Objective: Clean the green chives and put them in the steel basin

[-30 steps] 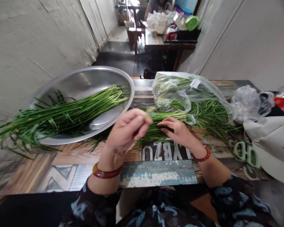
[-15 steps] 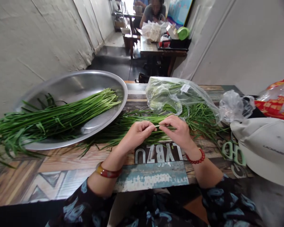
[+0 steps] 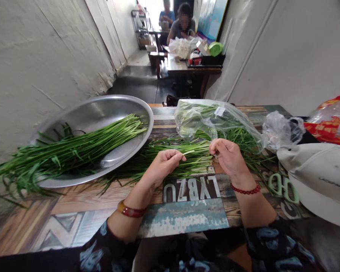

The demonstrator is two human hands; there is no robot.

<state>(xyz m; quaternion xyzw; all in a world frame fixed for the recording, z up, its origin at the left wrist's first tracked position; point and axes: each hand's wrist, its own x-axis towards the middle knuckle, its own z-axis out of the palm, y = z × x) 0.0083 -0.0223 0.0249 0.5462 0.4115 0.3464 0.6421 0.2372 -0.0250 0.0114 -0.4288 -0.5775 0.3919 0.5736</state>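
Note:
My left hand [image 3: 166,163] is closed on a green stalk whose pale end [image 3: 189,152] sticks out past the thumb and points right. To its right, my right hand [image 3: 225,154] is raised with thumb and fingers pinched together; what they hold, if anything, is too small to tell. Loose green stalks [image 3: 200,160] lie on the table beneath and behind both hands. A large metal basin [image 3: 113,104] at the left holds a thick bundle of long green leaves [image 3: 87,145] that hang over its left rim. Behind my right hand lies a clear plastic bag [image 3: 204,117] of greens.
The patterned table [image 3: 184,217] has its near edge by my body. On the right are a crumpled plastic bag [image 3: 279,128], a pale cap [image 3: 320,177] and a red bag [image 3: 333,121]. Beyond, two people sit at other tables [image 3: 187,67].
My right hand has moved away to the right from my left hand, which keeps the stalk. The view has tilted up slightly, showing more of the people behind.

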